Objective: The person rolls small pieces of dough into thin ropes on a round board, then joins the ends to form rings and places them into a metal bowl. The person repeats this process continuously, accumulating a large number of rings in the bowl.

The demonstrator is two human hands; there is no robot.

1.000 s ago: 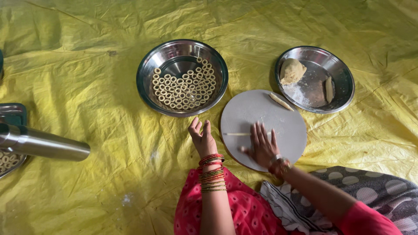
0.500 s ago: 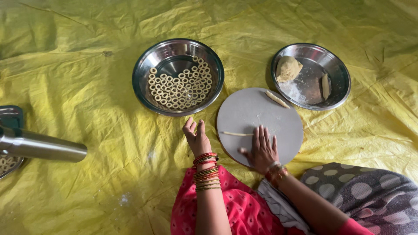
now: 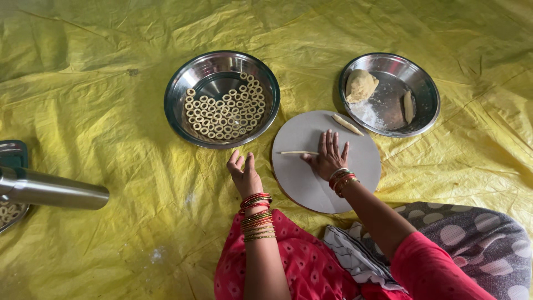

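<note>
One round grey rolling board (image 3: 311, 178) lies on the crumpled yellow plastic sheet (image 3: 111, 83) that covers the floor. Two hands work at it. The right hand (image 3: 328, 158) lies flat on the board, fingers spread and straight, palm down, pressing on the right end of one thin pale rope of dough (image 3: 297, 153); the rope stretches leftward from under the fingers and stays on the board. The left hand (image 3: 244, 175) rests just off the board's left edge on the yellow sheet, fingers loosely curled and open, holding nothing. Both wrists carry stacks of red, green and gold bangles.

A second, shorter dough stick (image 3: 347, 124) lies near the board's upper right rim, apart from the right hand.

Two round steel plates sit beyond the board. The left steel plate (image 3: 177, 111) holds many small pale dough rings packed in one layer, too many and too small to count surely. The right steel plate (image 3: 427, 105) holds one lump of beige dough (image 3: 361, 85), one small elongated dough piece (image 3: 408, 106) and a patch of white flour (image 3: 366, 114).

At the left edge of the view, one shiny steel cylinder (image 3: 55, 189) reaches in over part of another tray of rings (image 3: 8, 214), mostly cut off.
</note>
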